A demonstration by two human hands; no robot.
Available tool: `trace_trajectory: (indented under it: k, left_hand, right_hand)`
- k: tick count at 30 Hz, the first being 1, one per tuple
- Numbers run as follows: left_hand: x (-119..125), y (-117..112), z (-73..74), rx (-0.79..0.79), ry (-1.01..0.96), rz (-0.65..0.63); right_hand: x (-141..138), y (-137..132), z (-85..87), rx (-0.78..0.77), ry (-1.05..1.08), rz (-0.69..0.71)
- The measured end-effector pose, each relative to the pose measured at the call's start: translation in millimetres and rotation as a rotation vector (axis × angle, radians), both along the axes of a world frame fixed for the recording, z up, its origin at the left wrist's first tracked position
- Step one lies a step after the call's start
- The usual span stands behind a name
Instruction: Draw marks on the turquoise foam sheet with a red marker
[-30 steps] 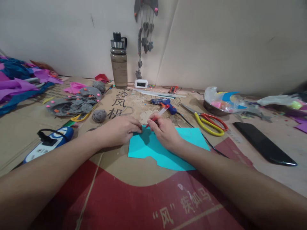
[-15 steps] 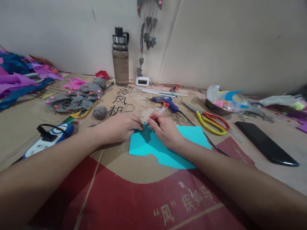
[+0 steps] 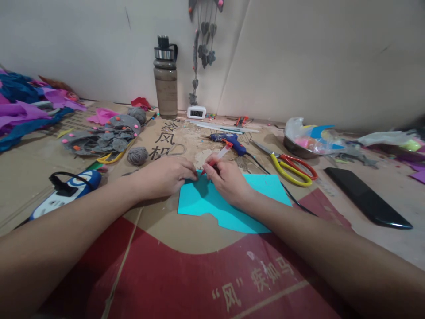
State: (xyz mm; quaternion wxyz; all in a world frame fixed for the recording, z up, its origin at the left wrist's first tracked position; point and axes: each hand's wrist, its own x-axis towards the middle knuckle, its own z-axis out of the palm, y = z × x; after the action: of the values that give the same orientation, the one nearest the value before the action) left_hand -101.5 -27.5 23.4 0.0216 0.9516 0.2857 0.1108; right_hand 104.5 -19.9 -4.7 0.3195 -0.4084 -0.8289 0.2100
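Note:
A turquoise sheet [image 3: 265,188] lies flat on the cardboard-covered table [image 3: 186,239] in front of me. My right hand [image 3: 227,179] is closed on a red and white pen [image 3: 219,155], its tip touching the sheet's far left corner. My left hand [image 3: 166,175] rests with curled fingers pressed onto that same corner, fingertips almost touching the pen tip. What lies under its fingers is hidden.
Yellow and orange scissors [image 3: 288,166] and a blue glue gun [image 3: 230,141] lie behind the sheet. A black phone [image 3: 365,197] is at right, a power strip [image 3: 66,192] at left. A water bottle [image 3: 165,82], small clock [image 3: 196,112], grey felt pieces [image 3: 102,137] and a metal bowl [image 3: 295,148] stand farther back.
Both hands stay at the sheet's far corner; the pen has barely shifted. The view has tilted slightly.

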Motion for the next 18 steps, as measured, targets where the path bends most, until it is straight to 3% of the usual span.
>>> trace_trajectory:
  k: [18]
  left_hand:
    - [-0.8, 1.5, -1.6, 0.026, 0.009, -0.016]
  right_hand:
    - [-0.7, -1.3, 1.8, -0.015, -0.004, 0.009]
